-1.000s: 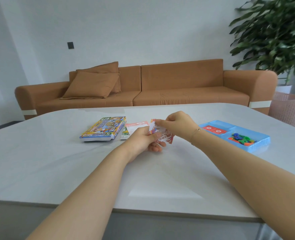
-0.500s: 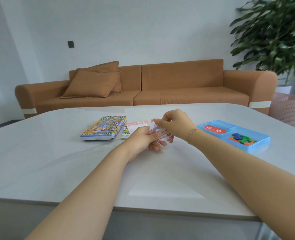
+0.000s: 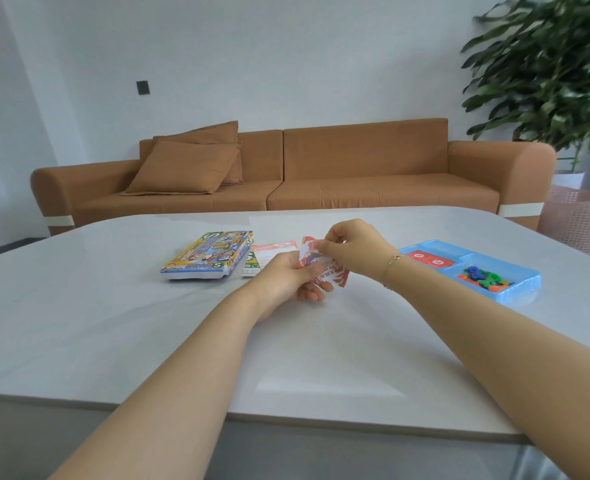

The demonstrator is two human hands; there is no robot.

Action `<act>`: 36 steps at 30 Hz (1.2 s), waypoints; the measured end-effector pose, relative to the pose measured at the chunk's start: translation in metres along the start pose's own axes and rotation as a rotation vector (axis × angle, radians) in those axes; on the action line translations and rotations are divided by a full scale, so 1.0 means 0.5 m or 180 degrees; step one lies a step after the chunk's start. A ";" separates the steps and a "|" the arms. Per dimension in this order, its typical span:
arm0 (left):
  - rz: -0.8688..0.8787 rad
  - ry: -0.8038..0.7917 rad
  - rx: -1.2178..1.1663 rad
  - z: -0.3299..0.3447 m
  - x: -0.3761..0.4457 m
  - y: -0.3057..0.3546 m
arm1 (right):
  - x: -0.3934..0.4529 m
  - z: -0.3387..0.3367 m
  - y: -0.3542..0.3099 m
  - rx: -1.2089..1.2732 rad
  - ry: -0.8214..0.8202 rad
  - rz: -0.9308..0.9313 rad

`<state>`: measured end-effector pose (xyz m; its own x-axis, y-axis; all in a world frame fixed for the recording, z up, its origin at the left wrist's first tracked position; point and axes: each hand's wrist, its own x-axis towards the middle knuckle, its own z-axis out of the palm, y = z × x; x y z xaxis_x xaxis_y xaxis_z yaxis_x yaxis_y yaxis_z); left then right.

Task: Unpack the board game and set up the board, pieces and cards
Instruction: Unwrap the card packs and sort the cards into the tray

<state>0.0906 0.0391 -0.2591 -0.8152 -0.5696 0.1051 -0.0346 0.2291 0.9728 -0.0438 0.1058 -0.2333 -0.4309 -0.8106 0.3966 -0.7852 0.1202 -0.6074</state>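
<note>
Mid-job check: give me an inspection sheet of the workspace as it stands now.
Surface: white table, pale and glossy.
Job's things: game box far left; paper sheets beside it; blue tray right, holding red cards and coloured pieces in separate compartments.
Clutter: nothing seen.
Grippers: left hand holds the card pack; right hand pinches its top.
Cables: nothing seen.
Surroundings: brown sofa, plant, pink basket.

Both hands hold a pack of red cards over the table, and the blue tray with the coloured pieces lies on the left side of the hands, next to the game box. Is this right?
Not quite. The head view shows the blue tray with the coloured pieces to the right of the hands, apart from the game box, which lies to their left. The rest holds: the left hand and right hand both hold the red cards.
</note>
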 end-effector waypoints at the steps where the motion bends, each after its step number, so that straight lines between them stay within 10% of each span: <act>1: 0.0011 -0.0002 -0.0019 0.001 0.000 0.001 | 0.001 0.002 -0.002 0.0014 0.0038 0.0031; 36: 0.0098 -0.0053 0.0045 -0.003 -0.003 -0.001 | 0.002 -0.002 -0.010 0.0233 -0.0234 -0.0153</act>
<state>0.0930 0.0386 -0.2596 -0.8256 -0.5488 0.1315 -0.0174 0.2576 0.9661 -0.0407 0.1049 -0.2292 -0.3578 -0.8545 0.3766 -0.7684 0.0403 -0.6387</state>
